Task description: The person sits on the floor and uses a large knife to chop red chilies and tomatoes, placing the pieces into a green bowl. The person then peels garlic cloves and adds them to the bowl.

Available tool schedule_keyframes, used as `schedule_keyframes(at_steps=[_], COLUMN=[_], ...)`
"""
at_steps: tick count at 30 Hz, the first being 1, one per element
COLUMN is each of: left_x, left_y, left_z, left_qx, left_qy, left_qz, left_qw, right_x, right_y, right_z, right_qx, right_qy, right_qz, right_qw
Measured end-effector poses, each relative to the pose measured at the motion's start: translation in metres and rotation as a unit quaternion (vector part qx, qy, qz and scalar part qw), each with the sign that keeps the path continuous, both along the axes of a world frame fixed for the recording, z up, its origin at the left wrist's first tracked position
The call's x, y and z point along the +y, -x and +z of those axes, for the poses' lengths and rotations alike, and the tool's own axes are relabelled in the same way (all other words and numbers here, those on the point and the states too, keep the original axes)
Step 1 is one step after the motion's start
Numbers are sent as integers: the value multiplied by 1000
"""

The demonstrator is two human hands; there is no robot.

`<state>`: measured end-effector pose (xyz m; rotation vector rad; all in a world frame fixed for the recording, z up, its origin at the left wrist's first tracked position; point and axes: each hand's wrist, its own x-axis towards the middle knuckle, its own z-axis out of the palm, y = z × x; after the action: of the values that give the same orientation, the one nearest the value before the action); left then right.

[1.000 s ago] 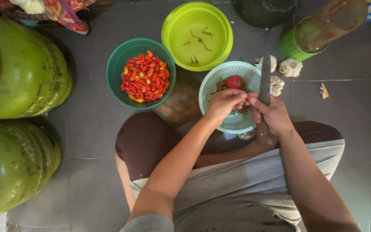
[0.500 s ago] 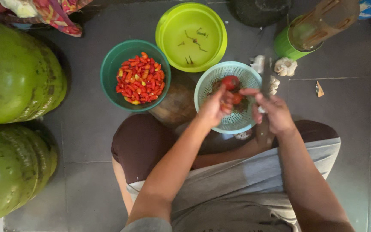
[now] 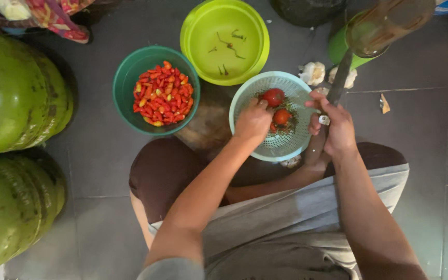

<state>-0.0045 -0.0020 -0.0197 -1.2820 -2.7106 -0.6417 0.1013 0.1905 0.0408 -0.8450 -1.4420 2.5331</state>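
Tomatoes (image 3: 274, 97) in colander (image 3: 247, 93); left hand (image 3: 253, 123) reaching in.

perforated plastic colander (image 3: 265, 88), matt; glossy smooth tomatoes (image 3: 274, 96); smooth plastic bowls (image 3: 125, 78); dull floor tiles (image 3: 105, 155).

Left hand (image 3: 253, 122) fingertips hidden in colander (image 3: 245, 101); bottle (image 3: 385, 26) top cut off.
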Motion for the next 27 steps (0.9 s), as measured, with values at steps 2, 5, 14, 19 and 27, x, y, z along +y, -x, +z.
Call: schedule_keyframes(at_steps=[2,5,14,19,27], left_x=[10,15,-1,-8,-9], left_y=[1,2,9,5,7], left_z=[-24,-45,-29,6,-14], left_qx=[-20,-8,-29,-67,-173], left_qy=[69,105,141,16,12], left_qz=[14,54,5,-21,55], left_qw=[997,993,990,997,983], right_x=[0,-2,-14,-23,-26], right_y=[0,0,4,6,5], right_z=[0,2,7,1,-6], right_qx=[-13,-18,-42,-119,-111], right_qy=[-7,-7,-39,-119,-152], right_qz=[4,17,80,129,154], right_qw=[1000,1000,995,977,970])
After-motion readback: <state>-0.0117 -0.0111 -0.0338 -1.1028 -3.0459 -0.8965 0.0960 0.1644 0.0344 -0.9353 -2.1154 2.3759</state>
